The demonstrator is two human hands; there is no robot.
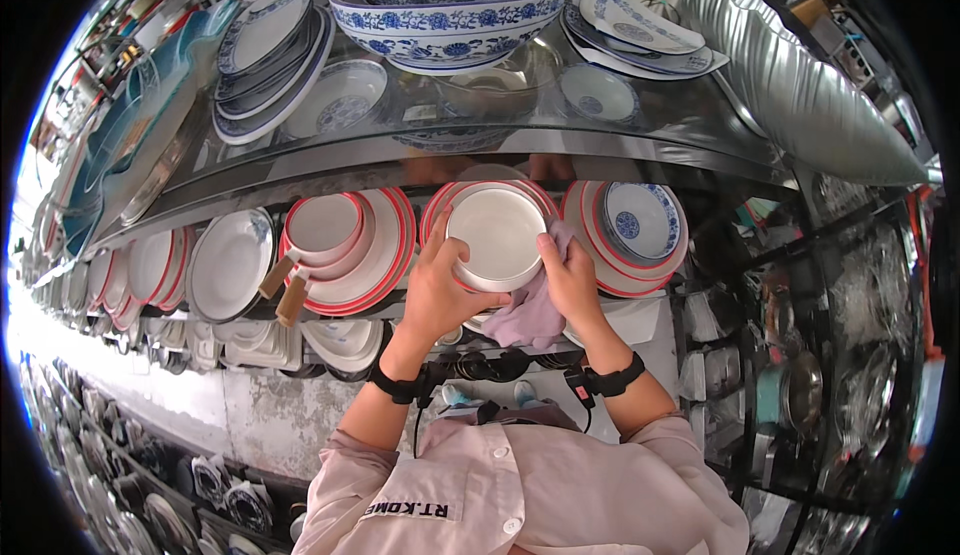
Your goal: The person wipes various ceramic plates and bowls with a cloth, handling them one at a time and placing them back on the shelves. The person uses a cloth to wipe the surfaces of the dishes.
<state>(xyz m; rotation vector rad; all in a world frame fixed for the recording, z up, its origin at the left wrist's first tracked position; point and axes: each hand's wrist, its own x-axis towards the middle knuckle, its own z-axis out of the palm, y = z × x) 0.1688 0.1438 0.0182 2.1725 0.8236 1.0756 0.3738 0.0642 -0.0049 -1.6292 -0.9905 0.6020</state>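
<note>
The person stood close to the shelves, holding a white bowl up in front with both hands. The left hand gripped its left side, fingers bent around the wall and thumb along the near side. The right hand pinched the right rim, thumb at the edge, with a mauve cloth bunched between palm and bowl; the cloth hung down between the two hands. From where I stood, the bowl was in front of a stack of red-rimmed plates, and I couldn't tell whether it touched them.

To the left sat two pans with wooden handles, one on the other, over larger red-edged plates. Farther left was a dark-rimmed dish. On the right, a patterned bowl rested on another stack.

On the glass shelf above stood a big bowl in blue and white, with stacked oval plates to its left, more plates to its right, and a long silvery dish beyond. Both wrists wore black bands.
</note>
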